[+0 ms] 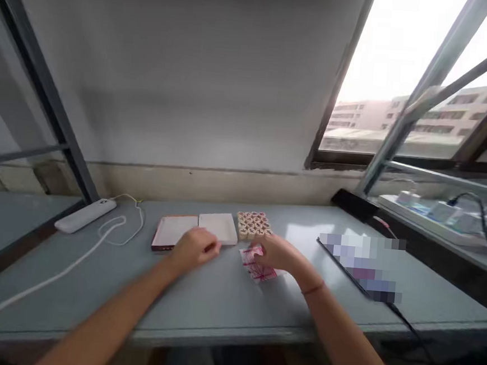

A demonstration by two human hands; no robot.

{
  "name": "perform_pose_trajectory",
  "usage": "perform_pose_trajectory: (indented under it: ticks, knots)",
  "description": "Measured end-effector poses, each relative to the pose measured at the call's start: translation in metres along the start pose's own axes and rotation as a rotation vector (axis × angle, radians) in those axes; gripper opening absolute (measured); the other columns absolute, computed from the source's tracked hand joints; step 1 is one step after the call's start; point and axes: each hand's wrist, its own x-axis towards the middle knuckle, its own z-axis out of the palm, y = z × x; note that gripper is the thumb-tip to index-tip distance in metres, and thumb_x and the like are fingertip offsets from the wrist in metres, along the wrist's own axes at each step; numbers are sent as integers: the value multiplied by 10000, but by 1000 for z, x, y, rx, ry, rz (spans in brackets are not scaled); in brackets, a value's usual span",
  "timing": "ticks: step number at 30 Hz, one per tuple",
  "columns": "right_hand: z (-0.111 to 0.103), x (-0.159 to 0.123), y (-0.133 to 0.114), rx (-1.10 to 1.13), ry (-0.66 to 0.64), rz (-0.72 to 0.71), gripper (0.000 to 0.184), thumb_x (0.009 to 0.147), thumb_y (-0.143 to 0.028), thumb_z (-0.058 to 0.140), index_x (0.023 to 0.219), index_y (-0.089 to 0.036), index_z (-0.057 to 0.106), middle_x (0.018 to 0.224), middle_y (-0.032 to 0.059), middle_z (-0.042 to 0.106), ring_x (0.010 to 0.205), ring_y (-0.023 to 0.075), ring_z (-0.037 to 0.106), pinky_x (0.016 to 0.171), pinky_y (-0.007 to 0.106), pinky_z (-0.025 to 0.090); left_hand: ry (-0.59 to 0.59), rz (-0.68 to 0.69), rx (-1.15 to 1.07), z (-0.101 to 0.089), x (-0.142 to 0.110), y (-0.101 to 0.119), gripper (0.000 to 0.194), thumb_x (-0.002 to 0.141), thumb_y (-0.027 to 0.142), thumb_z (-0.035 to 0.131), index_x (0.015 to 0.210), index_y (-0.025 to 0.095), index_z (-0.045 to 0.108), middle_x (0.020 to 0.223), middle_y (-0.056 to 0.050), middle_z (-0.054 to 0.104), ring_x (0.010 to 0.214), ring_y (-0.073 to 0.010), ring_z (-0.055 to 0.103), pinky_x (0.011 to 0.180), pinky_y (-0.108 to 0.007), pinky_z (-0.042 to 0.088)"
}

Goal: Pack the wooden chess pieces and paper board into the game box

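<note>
Hands [196, 247] [279, 253] two, trays [174, 232] [218, 227] two, sheet [257, 269] one

White oblong device [85, 215] lies left on the surface [216, 310], near a looped white cable [65, 271]. Plugs [441, 211] occupy a power strip [413, 220] at right, below the window [374, 74].

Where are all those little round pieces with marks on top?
In the head view, the round pieces sit packed together near the middle of the table, just right of the white tray and beyond the right hand.
</note>
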Motion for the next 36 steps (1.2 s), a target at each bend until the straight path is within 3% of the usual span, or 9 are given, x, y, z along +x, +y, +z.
perform_pose_trajectory:
  ticks: [3,7,11,17,21,23,29,33,36]
  knots:
    - [2,3,0,-10,-13,31,273,683,-257,557,947,-208,610,747,16,618,616,122,485,500,210,245,76,-78,36,-8,2,-9,216,869,270,434,800,173,615,808,-32,630,801,-167,514,760,-303,350]
    - [2,5,-2,3,-10,34,143,705,-244,536,802,-183,621,699,19,600,585,109,454,501,210,244,-78,-19,65,-7,-1,-20,222,873,332,459,949,223,636,971,-37,643,944,-196,509,820,-342,294]
    - [-6,-1,-3,126,0,-62,85,688,-204,522,704,-173,599,588,-18,524,528,85,384,483,199,237,-236,23,86,-6,-3,-15,255,903,270,391,948,217,636,907,-46,654,859,-179,539,772,-338,266]
    - [-28,-3,-16,392,130,-98,148,733,-245,470,734,-169,597,505,-60,408,483,71,325,475,180,250,-301,74,-39,-23,-5,8,232,869,309,448,817,222,657,803,-8,663,776,-154,557,754,-305,283]
    - [-34,20,-42,187,236,-102,96,708,-211,508,693,-178,596,555,-28,509,556,90,434,530,188,271,-172,-50,-19,-29,6,-7,332,916,319,346,892,194,654,857,-38,652,807,-166,548,737,-279,343]
    - [-32,36,-57,73,220,-105,99,719,-218,516,721,-190,611,628,-3,578,601,109,488,539,199,276,-129,-164,28,-27,15,-22,341,915,302,335,934,182,653,897,-54,640,828,-176,544,751,-278,365]
    - [-9,68,-82,-118,80,-39,160,769,-218,496,843,-191,635,778,67,655,687,170,587,538,224,314,-254,-396,181,-9,30,-49,330,874,333,380,958,236,684,978,-74,623,914,-227,528,769,-320,380]
    - [5,68,-82,-158,54,-29,209,789,-237,489,928,-180,634,818,89,661,709,195,611,554,236,352,-251,-398,170,4,24,-47,323,866,366,398,954,253,688,1002,-72,625,957,-239,500,788,-341,361]
    - [7,63,-77,-161,90,-100,242,803,-277,493,976,-189,638,873,89,657,773,200,606,613,244,380,-229,-389,198,8,20,-45,321,873,336,386,937,246,687,993,-69,632,947,-239,491,793,-356,339]
